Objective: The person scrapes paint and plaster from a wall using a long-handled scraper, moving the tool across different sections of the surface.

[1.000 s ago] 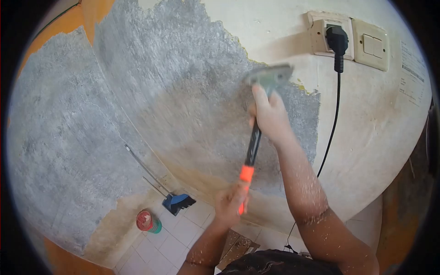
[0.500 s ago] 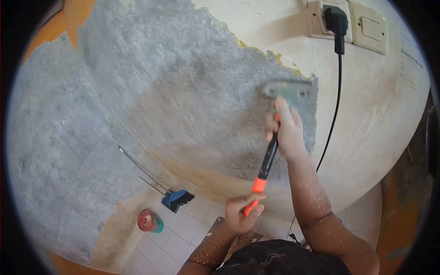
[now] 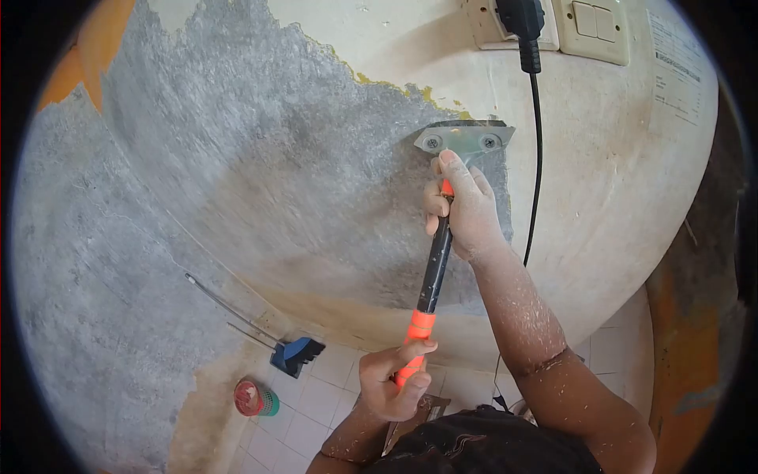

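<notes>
Two hands: both clamped on scraper (image 3: pixel 442 229)
Right hand (image 3: pixel 466 207): just below blade, which lies against wall (image 3: pixel 260 174)
Left hand (image 3: pixel 392 381): scraper's orange end
Plug (image 3: pixel 521 17): above scraper, probably socketed

Both hands grip scraper (image 3: pixel 442 229): right hand (image 3: pixel 466 209) near blade against wall (image 3: pixel 276 158), left hand (image 3: pixel 391 383) on orange handle end.

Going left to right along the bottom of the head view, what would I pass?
Red cup → blue dustpan → left hand on the scraper → right forearm.
</notes>
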### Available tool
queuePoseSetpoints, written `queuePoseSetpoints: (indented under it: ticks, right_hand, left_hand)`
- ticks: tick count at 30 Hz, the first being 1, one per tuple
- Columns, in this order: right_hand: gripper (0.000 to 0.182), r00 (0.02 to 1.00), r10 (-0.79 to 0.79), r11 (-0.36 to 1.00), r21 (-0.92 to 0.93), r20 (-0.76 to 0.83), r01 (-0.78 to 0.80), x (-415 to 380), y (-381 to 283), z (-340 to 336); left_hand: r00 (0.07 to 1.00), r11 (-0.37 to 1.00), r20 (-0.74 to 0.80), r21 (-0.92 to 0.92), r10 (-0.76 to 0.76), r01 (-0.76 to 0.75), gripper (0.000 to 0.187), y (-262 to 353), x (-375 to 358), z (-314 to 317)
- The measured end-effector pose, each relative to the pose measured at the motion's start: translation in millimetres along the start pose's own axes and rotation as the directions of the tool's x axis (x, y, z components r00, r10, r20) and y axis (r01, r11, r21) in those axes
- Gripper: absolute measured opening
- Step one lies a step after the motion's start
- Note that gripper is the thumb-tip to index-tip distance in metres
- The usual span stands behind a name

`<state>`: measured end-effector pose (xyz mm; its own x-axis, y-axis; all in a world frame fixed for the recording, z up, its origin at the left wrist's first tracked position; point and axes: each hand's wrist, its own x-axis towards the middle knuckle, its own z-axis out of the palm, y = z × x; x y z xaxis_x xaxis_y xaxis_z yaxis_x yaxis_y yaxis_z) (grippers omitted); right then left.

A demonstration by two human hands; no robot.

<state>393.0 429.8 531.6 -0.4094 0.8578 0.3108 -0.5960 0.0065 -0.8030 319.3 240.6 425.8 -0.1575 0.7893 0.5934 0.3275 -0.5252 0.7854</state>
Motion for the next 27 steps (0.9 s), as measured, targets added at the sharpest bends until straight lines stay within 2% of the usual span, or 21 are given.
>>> queuePoseSetpoints:
  ticks: [3,6,7,8,10,11,12,13,14,16,18,19,20,21,24,27]
  right_hand:
    - [0.029,1.000,-0.026,1.000,0.011,0.010,0.026,-8,11,-4]
    - [0.029,1.000,0.005,0.999,-0.052,-0.028,-0.007,-13,21,-12]
    - [0.035,1.000,-0.003,0.997,-0.080,-0.001,0.003,-9,17,-14]
    - [0.041,1.000,-0.004,0.994,-0.106,0.025,0.007,-4,13,-13]
    - [0.040,0.998,-0.018,0.999,-0.044,0.053,0.021,-1,-4,1]
    - [0.039,1.000,0.001,1.000,0.015,0.015,-0.001,-3,-8,7]
    - [0.037,0.999,0.034,0.997,0.068,-0.020,-0.033,-6,-8,10]
    - [0.034,1.000,-0.026,0.996,0.086,0.000,0.026,-5,-1,9]
    - [0.034,1.000,-0.014,0.997,0.077,-0.004,0.014,-8,9,5]
    - [0.026,0.999,-0.033,0.999,-0.032,-0.016,0.033,-12,22,-3]
    - [0.027,0.999,-0.014,0.998,-0.054,-0.034,0.012,-11,16,-6]
    - [0.028,1.000,-0.032,0.995,-0.091,0.001,0.031,-4,8,-5]
    - [0.029,0.999,-0.040,0.991,-0.126,0.031,0.043,2,0,-5]
    - [0.030,0.996,-0.089,0.992,-0.091,0.014,0.090,8,-10,5]
    - [0.030,0.995,-0.102,0.994,-0.023,0.015,0.103,10,-18,14]
    - [0.030,0.997,-0.050,0.992,-0.117,-0.052,0.044,-10,2,-2]
  left_hand:
    - [0.998,0.995,-0.051,0.084,-0.043,0.047,0.028,-8,-7,7]
    - [0.996,0.996,-0.042,0.039,-0.073,0.074,0.028,-6,-16,17]
    - [0.999,0.993,-0.040,0.120,-0.012,0.017,0.028,-6,-11,16]
    - [0.999,0.993,-0.040,0.120,-0.016,0.021,0.028,-2,-7,12]
    - [0.995,0.996,0.027,0.016,-0.092,0.092,0.029,24,2,0]
    - [0.999,0.995,0.012,-0.089,-0.049,0.050,0.028,31,4,-5]
    - [0.998,0.994,0.011,-0.096,-0.059,0.060,0.028,29,5,-6]
    - [0.999,0.998,-0.014,0.033,-0.046,0.046,0.027,22,5,-6]
    - [0.999,0.986,-0.035,0.162,-0.029,0.034,0.026,12,2,-5]
    - [0.994,0.993,-0.089,0.093,-0.068,0.076,0.022,-14,-17,13]
    - [0.995,0.996,-0.077,0.066,0.061,-0.056,0.025,-17,-14,24]
    - [0.995,0.988,-0.071,0.146,0.064,-0.053,0.027,-14,-6,25]
    - [0.995,0.988,-0.073,0.143,0.062,-0.051,0.027,-9,2,24]
    - [0.995,0.993,-0.073,0.101,0.071,-0.063,0.027,1,14,21]
    - [0.992,0.994,-0.075,0.050,0.104,-0.101,0.028,-3,16,16]
    - [0.996,0.991,-0.068,0.124,0.059,-0.050,0.030,-12,-1,25]
